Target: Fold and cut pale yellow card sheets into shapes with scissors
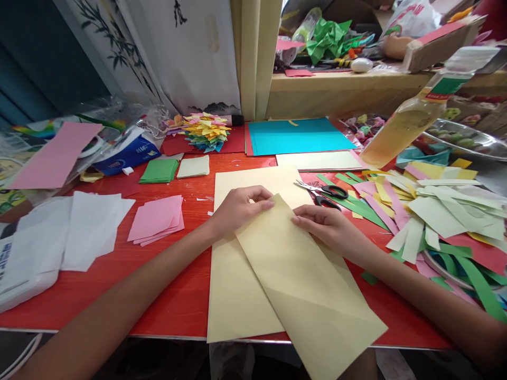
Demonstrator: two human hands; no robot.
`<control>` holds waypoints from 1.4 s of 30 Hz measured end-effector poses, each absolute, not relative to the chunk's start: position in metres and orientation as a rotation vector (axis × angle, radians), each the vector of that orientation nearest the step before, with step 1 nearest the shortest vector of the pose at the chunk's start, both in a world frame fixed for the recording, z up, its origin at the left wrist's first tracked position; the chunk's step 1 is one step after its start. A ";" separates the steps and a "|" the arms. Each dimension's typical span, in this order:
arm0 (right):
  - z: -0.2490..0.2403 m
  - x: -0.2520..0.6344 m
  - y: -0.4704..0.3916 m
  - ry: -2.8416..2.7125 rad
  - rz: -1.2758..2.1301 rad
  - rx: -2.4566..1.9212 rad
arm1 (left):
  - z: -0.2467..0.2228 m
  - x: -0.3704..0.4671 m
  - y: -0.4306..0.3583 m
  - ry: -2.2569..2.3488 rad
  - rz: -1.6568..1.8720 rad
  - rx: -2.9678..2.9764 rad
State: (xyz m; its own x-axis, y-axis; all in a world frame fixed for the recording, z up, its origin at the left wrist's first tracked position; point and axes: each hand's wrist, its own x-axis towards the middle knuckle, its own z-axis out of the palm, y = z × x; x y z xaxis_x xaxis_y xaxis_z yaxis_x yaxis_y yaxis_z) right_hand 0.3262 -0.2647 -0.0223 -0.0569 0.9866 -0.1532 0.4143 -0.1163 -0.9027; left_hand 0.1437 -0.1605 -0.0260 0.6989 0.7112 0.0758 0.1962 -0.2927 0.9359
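Note:
A pale yellow sheet of paper [301, 274] slants from the middle of the table past its front edge. My left hand [247, 208] pinches its upper left corner between thumb and fingers. On its upper right edge, my right hand [322, 224] is closed with thumb and fingertips. Beneath lies a larger pale yellow sheet [233, 295], flat on the red table and partly covered. Just beyond my right hand rest scissors [322, 192] with black handles, their blades pointing left.
Pink paper squares [156, 219], green squares [158, 170] and cream squares [193, 167] lie at left. Blue paper [297, 136] lies at the back. A leaning bottle [412, 116] and heaped paper strips [447, 206] occupy the right. White sheets [91, 227] lie far left.

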 end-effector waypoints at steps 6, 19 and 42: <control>-0.015 0.336 -0.263 -1.284 1.443 -1.605 | -0.028 0.143 -0.153 0.814 0.860 1.576; 0.007 0.346 -0.259 -1.281 1.573 -1.648 | -0.032 0.135 -0.136 0.864 0.959 1.566; -0.014 0.382 -0.246 -1.179 1.189 -1.588 | -0.039 0.119 -0.106 0.978 1.243 1.617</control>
